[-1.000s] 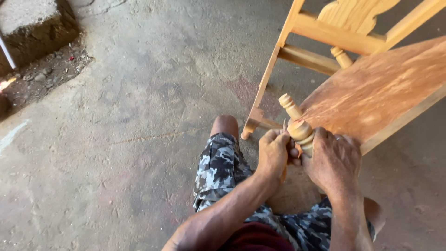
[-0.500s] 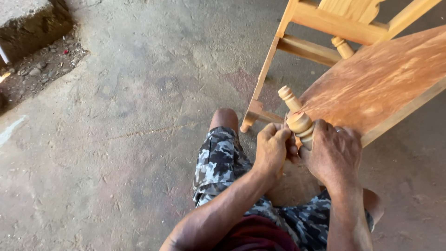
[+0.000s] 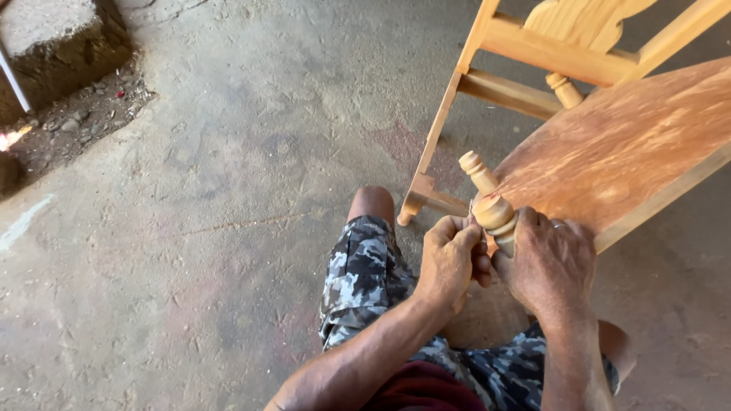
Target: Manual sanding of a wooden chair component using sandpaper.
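Turned wooden spindle (image 3: 491, 207) clamped upright in the right hand (image 3: 547, 262), just in front of the near corner of the tilted wooden chair seat (image 3: 609, 164), with the bulbous collar and narrow knobbed tip poking above the fingers. Pinched against its left side by the left hand (image 3: 449, 259), fingers curled tight on something too small to make out. Hardly shifted over the last second: same grip, same spot above the camouflage shorts (image 3: 362, 274), so likely fine, repeated working at one place on the collar.

The bare concrete floor (image 3: 213, 190) carries a wooden chair frame (image 3: 533, 68), with a stone block (image 3: 57, 34) beside loose rubble (image 3: 68, 122).
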